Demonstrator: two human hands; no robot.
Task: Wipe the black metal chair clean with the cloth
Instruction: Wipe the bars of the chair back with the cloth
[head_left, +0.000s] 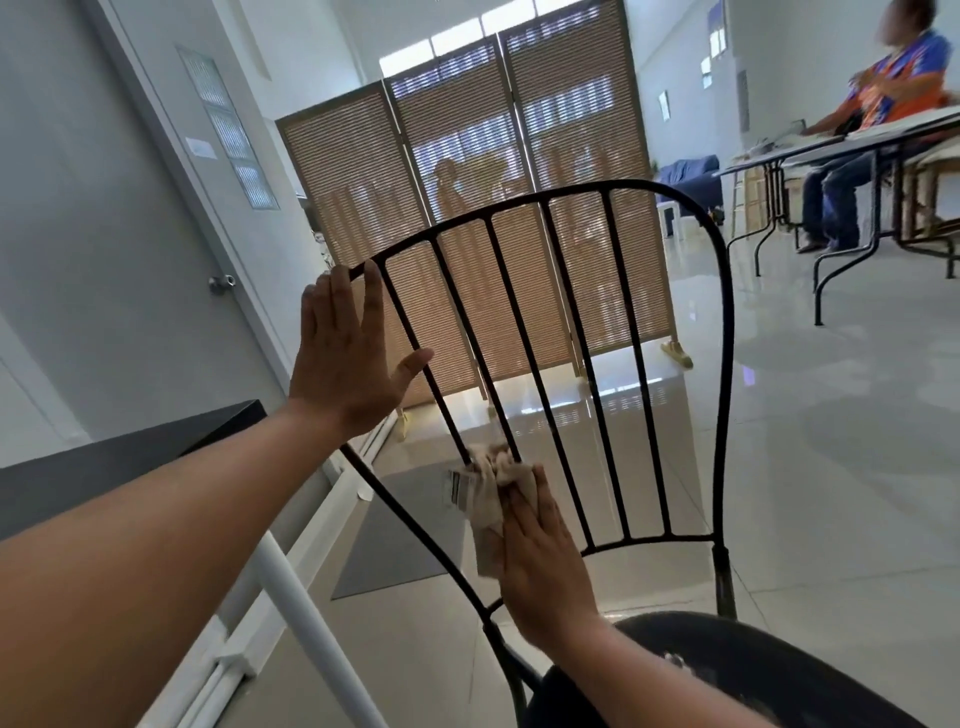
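While the left hand (349, 358) lay open and flat on the upper left corner of the black metal chair (726, 332) back, the right hand (540, 561) gripped the cloth (491, 499). Cloth was pressed against the lower part of the second bar, near the bottom rail.

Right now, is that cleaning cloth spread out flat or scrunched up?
Scrunched up. The cloth is bunched into a wad under the right hand, pressed against the lower bars of the chair, with a loose end hanging below.

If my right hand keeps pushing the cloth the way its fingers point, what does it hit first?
The right hand points up along the chair back. The cloth would probably slide up the second bar and meet the curved top rail first.
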